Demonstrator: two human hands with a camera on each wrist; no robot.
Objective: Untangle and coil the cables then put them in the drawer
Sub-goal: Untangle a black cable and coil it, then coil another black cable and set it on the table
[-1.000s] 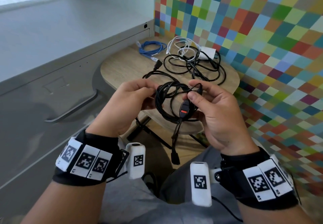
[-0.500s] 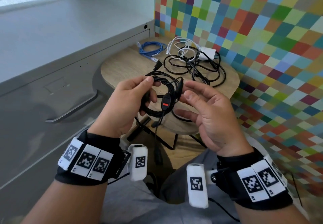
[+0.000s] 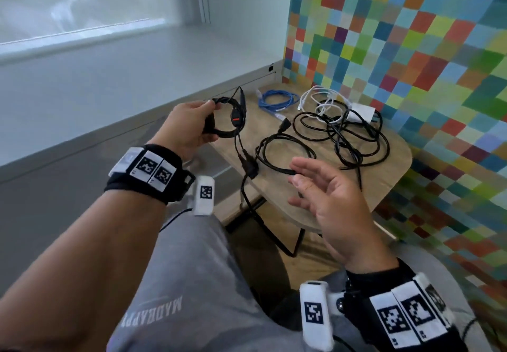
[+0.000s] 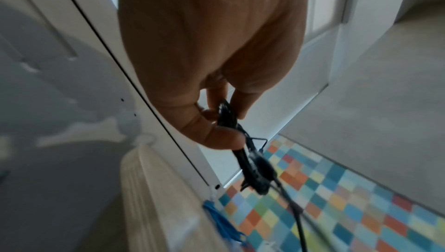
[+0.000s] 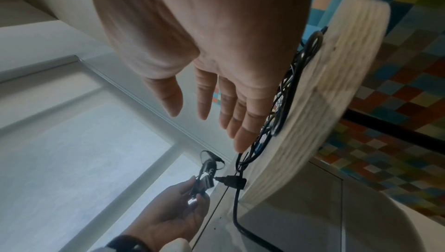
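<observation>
Left hand sits at about 10 o'clock in the head view, raised over the near-left edge of the desk, fingers and thumb curled round a small coiled black cable that carries an inline switch with a red mark. From that coil a loose tail hangs down toward 6 o'clock to a black plug, which lies at the desk's near edge. Left wrist view: thumb and fingertips pinch the bundle, picture blurred. Right hand hovers at about 4 o'clock, palm turned up and inward, fingers spread and relaxed, gripping nothing; the right wrist view shows the same slack fingers just beside the desk's rim. On the desk, past the right hand toward 1 o'clock, lies a tangle of black cables in overlapping loops, one loop reaching toward the near edge. A white cable is knotted in with the black ones at the far side, and a white adapter block rests against the tangle near the checkered wall. Coiled blue cable lies apart at 12 o'clock, close to the wall corner. Grey cabinet front runs along the left, at 9 o'clock; whether any drawer is open cannot be told.
</observation>
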